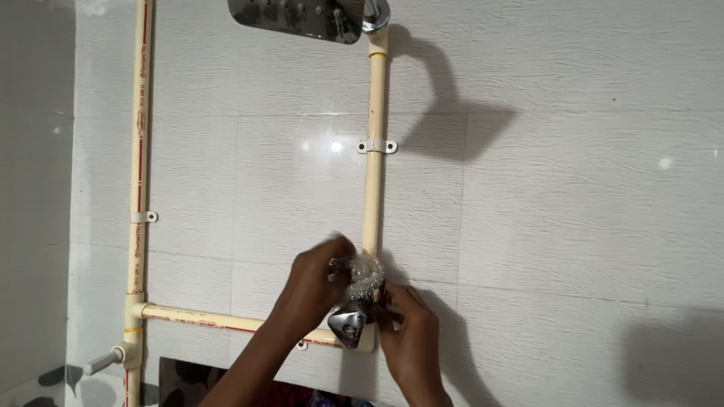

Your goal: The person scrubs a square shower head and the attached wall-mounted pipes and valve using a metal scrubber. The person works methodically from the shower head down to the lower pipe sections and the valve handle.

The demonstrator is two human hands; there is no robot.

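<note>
I see a white tiled wall (573, 226) with a cream pipe (374, 166) running down to a shiny tap handle (348, 325). My left hand (317, 283) presses a silver wire scrubber (363, 273) onto the tap. My right hand (407, 332) grips the tap from the other side.

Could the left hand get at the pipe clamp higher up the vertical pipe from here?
Probably yes: the left hand is at the steel scrubber on the tap, and the pipe clamp above stands unobstructed.
</note>
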